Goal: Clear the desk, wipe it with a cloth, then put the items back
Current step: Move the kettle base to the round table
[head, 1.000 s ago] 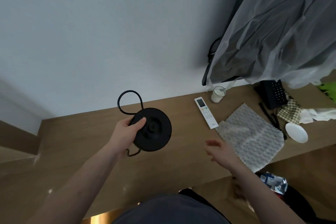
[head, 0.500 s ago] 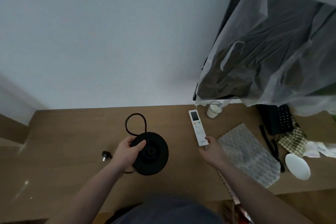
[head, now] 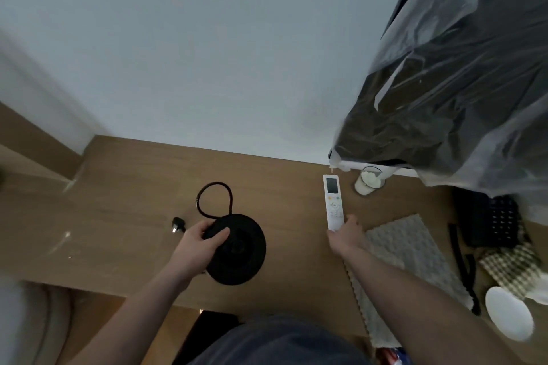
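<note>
Black kettle base (head: 237,249) sits flat on the wooden desk (head: 118,216), pretty much dead centre of the view. The left hand (head: 197,243) grips its rim at about 9 o'clock, thumb on top and fingers curled round the edge. Its black cord (head: 215,198) loops up toward 12 o'clock, and the plug (head: 178,224) lies on the wood just beside the hand, at 9 o'clock from the base.

Over at 3 o'clock from the base, the right hand (head: 347,235) pinches the near end of a white remote (head: 334,201) that lies lengthwise, screen end pointing at the wall. The two hands are well apart, one on each item.

Just right of that hand there's a grey textured cloth (head: 406,255) spread flat, running down to the near edge of the desk. At 12 o'clock from the cloth stands a small glass jar (head: 369,181) with something white in it, right under a plastic-covered dark thing (head: 459,83). Further right: a black phone (head: 489,222), a checked cloth (head: 510,267) and a white saucer (head: 508,312).
</note>
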The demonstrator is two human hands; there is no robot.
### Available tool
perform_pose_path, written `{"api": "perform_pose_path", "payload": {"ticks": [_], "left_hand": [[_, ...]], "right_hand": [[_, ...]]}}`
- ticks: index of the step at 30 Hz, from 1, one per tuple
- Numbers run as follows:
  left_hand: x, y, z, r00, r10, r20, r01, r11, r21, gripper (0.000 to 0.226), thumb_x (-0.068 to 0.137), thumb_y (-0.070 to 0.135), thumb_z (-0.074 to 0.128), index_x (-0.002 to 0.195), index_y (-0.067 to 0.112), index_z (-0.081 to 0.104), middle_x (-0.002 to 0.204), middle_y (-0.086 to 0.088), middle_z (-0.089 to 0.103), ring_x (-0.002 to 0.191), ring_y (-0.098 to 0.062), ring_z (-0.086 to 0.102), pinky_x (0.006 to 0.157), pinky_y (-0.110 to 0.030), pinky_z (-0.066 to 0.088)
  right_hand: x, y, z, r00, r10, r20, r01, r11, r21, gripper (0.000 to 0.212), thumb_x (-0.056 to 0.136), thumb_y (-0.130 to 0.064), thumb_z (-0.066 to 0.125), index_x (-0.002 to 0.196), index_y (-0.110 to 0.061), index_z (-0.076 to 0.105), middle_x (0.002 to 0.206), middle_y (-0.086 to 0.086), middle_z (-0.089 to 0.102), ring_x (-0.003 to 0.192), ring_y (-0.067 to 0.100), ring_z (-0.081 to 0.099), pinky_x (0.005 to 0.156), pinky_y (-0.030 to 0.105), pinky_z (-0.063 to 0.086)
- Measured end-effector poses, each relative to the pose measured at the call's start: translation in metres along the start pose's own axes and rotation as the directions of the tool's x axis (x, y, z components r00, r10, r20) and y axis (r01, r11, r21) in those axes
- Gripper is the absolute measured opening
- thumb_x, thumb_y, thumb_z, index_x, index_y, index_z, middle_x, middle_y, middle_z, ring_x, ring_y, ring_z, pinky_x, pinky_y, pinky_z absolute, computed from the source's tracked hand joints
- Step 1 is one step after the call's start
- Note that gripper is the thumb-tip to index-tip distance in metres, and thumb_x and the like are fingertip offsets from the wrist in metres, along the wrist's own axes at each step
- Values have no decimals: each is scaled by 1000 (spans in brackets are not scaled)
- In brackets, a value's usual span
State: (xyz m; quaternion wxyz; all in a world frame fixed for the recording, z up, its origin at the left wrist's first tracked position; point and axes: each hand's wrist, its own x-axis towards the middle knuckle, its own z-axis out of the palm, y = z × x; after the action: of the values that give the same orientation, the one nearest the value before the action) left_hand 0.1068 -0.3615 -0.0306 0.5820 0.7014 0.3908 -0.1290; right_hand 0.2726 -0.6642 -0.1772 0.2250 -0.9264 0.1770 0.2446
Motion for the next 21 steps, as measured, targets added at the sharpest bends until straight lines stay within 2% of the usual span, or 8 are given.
{"api": "perform_pose_path", "payload": {"ticks": [5, 7, 9, 11, 14, 16, 19, 21], "left_hand": [[-6, 6, 6, 999, 18, -34, -19, 999, -28, 18, 95, 39, 71, 110, 29, 70, 99, 1, 79, 85, -19, 78, 76, -48, 64], [-7, 9, 8, 999, 13, -47, -14, 1000, -27, 18, 95, 40, 71, 110, 30, 69, 99, 2, 79, 87, -21, 78, 79, -52, 64], [-9, 12, 10, 998, 13, -58, -14, 1000, -28, 17, 95, 40, 71, 109, 31, 69, 98, 3, 79, 88, -22, 77, 79, -55, 63], [-11, 16, 12, 997, 21, -75, -23, 999, -30, 17, 95, 39, 71, 110, 30, 69, 99, 3, 78, 88, -21, 77, 78, -53, 64], [-16, 20, 13, 995, 41, -93, -45, 998, -33, 18, 95, 38, 71, 111, 29, 69, 101, 2, 77, 86, -20, 77, 77, -53, 64], [-21, 20, 13, 993, 52, -107, -54, 998, -18, 19, 95, 40, 71, 110, 29, 69, 101, 1, 77, 85, -21, 77, 76, -57, 63], [-27, 22, 11, 992, 79, -99, -79, 997, 6, 19, 95, 40, 70, 111, 29, 69, 101, -1, 77, 85, -26, 77, 71, -60, 62], [-33, 28, 8, 991, 99, -88, -99, 995, 4, 18, 96, 38, 69, 111, 27, 69, 103, -3, 76, 89, -27, 75, 72, -59, 62]], "right_hand": [[6, 10, -6, 998, -5, 58, 5, 1000, 14, 59, 85, -33, 76, 134, -11, 50, 137, 13, 60, 121, 34, 61, 95, 46, 55], [7, 13, -7, 994, -22, 107, 23, 1000, -7, 51, 87, -38, 70, 129, -13, 57, 131, 10, 65, 115, 32, 65, 91, 42, 56], [1, 13, -8, 988, -33, 148, 36, 999, -13, 48, 93, -42, 63, 132, -15, 59, 131, 8, 67, 114, 30, 66, 86, 36, 53], [-2, 15, -5, 984, -32, 173, 22, 998, 61, 48, 96, -42, 60, 137, -16, 59, 131, 6, 67, 114, 28, 66, 83, 32, 50], [-8, 20, -2, 976, 13, 219, -82, 948, 307, 43, 96, -34, 63, 133, -14, 63, 114, 6, 72, 96, 25, 72, 78, 42, 63], [-17, 24, -4, 964, -1, 266, -118, 894, 432, 37, 97, -27, 64, 129, -9, 63, 105, 10, 74, 87, 26, 74, 75, 43, 64], [-37, 34, -15, 944, -52, 325, -136, 837, 530, 30, 101, -21, 61, 126, -5, 61, 97, 15, 76, 78, 26, 72, 71, 40, 59], [-52, 44, -21, 940, -86, 329, -108, 841, 530, 26, 102, -22, 59, 125, -10, 61, 92, 12, 77, 77, 26, 73, 72, 41, 60]]}}
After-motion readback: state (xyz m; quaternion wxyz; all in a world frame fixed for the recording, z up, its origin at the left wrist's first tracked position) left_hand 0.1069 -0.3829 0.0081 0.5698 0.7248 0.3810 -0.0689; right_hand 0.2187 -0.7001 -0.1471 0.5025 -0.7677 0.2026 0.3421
